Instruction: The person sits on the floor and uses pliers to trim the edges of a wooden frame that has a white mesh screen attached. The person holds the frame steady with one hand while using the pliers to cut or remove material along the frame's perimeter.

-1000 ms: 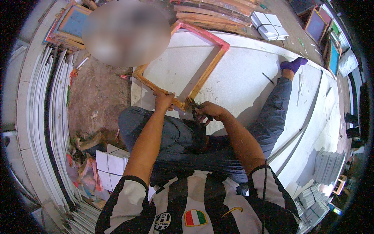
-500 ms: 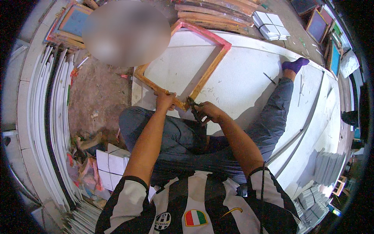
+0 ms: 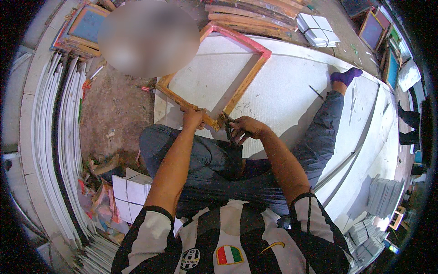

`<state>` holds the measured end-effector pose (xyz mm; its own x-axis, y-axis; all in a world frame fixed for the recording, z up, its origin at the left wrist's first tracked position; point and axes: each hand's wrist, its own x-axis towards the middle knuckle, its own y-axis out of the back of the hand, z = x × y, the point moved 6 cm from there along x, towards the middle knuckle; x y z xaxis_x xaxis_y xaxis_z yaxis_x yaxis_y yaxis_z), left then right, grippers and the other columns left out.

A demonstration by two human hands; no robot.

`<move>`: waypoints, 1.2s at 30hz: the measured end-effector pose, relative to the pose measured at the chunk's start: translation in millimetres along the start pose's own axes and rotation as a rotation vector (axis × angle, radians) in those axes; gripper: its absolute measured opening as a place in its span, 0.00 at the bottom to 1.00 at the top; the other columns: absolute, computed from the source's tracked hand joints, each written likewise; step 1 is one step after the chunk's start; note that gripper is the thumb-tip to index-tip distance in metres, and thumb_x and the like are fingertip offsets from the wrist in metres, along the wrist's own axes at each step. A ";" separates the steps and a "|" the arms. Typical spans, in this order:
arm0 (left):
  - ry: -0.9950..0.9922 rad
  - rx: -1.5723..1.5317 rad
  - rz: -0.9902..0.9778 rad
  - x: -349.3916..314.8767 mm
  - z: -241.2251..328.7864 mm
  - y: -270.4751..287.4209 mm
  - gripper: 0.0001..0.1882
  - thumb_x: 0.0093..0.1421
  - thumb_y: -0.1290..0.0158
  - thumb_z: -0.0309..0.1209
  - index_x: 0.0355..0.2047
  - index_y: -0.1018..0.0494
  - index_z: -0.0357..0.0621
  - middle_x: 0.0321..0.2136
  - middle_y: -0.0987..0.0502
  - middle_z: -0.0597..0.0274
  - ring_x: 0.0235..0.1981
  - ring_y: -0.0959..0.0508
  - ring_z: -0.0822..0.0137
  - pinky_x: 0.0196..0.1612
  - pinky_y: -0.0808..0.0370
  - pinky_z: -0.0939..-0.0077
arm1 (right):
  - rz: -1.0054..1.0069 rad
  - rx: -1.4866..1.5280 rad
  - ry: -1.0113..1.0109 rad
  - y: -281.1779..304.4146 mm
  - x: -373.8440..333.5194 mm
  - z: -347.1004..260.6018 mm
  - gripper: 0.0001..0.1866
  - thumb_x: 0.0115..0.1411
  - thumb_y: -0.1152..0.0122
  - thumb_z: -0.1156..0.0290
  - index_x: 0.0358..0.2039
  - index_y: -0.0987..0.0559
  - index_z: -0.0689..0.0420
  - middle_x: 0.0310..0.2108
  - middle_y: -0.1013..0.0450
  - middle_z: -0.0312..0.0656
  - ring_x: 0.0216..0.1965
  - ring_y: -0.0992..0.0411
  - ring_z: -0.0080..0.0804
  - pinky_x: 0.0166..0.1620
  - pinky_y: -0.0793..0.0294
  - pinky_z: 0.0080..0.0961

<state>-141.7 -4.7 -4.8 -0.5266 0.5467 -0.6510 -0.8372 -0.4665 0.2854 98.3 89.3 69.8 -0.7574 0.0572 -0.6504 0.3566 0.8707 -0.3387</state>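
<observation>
A wooden rectangular frame (image 3: 246, 82), with orange-brown sides and a pink far edge, lies on a big white board (image 3: 292, 91) in front of me. My left hand (image 3: 192, 117) grips the frame's near rail close to its near corner. My right hand (image 3: 246, 129) is closed around dark pliers (image 3: 229, 129), whose jaws sit at that same corner. My legs in blue jeans stretch out on the board, the right foot in a purple sock (image 3: 345, 76).
Stacks of white sheets (image 3: 50, 150) curve along the left. More wooden frames (image 3: 255, 13) and a pile of white papers (image 3: 318, 29) lie at the far side. Scraps and white boxes (image 3: 127, 196) sit on the dirt floor at my left. Paper stacks (image 3: 383, 196) stand at right.
The pliers in my right hand have shifted slightly at the frame's corner. The left hand keeps its hold on the rail.
</observation>
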 end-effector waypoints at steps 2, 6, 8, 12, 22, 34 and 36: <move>-0.001 0.014 0.036 -3.4 4.6 -0.8 0.34 0.58 0.37 0.35 0.48 0.50 0.28 0.30 0.19 0.44 0.16 0.20 0.61 0.17 0.17 0.65 | -0.010 0.037 0.020 7.5 10.0 11.8 0.26 0.67 0.42 0.54 0.49 0.24 0.67 0.33 0.21 0.47 0.30 0.20 0.40 0.33 0.15 0.45; 0.023 -0.048 -0.043 -0.9 -0.5 0.8 0.37 0.56 0.36 0.35 0.47 0.53 0.33 0.30 0.19 0.43 0.16 0.20 0.60 0.18 0.17 0.64 | -0.005 0.122 -0.010 11.5 29.9 24.8 0.26 0.67 0.42 0.51 0.48 0.24 0.66 0.31 0.21 0.45 0.30 0.21 0.41 0.36 0.16 0.47; 0.022 -0.014 0.009 -1.6 -0.5 2.0 0.36 0.56 0.36 0.35 0.48 0.52 0.32 0.29 0.19 0.44 0.15 0.20 0.61 0.18 0.17 0.64 | 0.041 0.109 -0.055 17.7 42.7 32.3 0.27 0.67 0.43 0.50 0.47 0.23 0.65 0.30 0.22 0.44 0.29 0.22 0.41 0.37 0.16 0.47; -0.004 -0.022 0.007 0.0 3.3 -2.5 0.38 0.57 0.37 0.34 0.51 0.53 0.28 0.29 0.19 0.45 0.15 0.20 0.61 0.18 0.17 0.65 | 0.029 0.026 -0.029 32.7 62.3 57.5 0.28 0.67 0.43 0.47 0.46 0.23 0.64 0.28 0.23 0.42 0.26 0.24 0.37 0.35 0.18 0.42; -0.005 0.029 0.045 -3.6 5.3 -0.5 0.41 0.57 0.37 0.35 0.53 0.54 0.21 0.28 0.19 0.46 0.15 0.20 0.61 0.17 0.18 0.66 | 0.376 -0.585 0.022 -1.8 22.1 -5.1 0.24 0.68 0.44 0.49 0.36 0.23 0.62 0.24 0.24 0.41 0.23 0.25 0.28 0.26 0.26 0.29; -0.005 0.133 0.038 -9.9 11.0 2.2 0.24 0.59 0.39 0.42 0.44 0.29 0.32 0.29 0.19 0.48 0.17 0.20 0.60 0.17 0.20 0.66 | 0.201 -0.149 -0.013 10.5 -18.3 26.3 0.28 0.68 0.45 0.50 0.53 0.25 0.64 0.41 0.22 0.46 0.40 0.20 0.36 0.38 0.17 0.36; -0.003 0.250 0.002 -10.3 16.3 6.0 0.26 0.61 0.40 0.46 0.46 0.28 0.34 0.34 0.18 0.43 0.23 0.17 0.56 0.22 0.18 0.61 | 0.206 -0.136 -0.017 6.2 -25.1 27.6 0.27 0.67 0.44 0.50 0.51 0.24 0.64 0.39 0.21 0.45 0.39 0.20 0.34 0.33 0.17 0.32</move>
<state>-143.6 -1.8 15.1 -0.5282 0.5484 -0.6483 -0.8466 -0.2811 0.4520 134.6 79.8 65.2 -0.6668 0.2328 -0.7080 0.4243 0.8995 -0.1038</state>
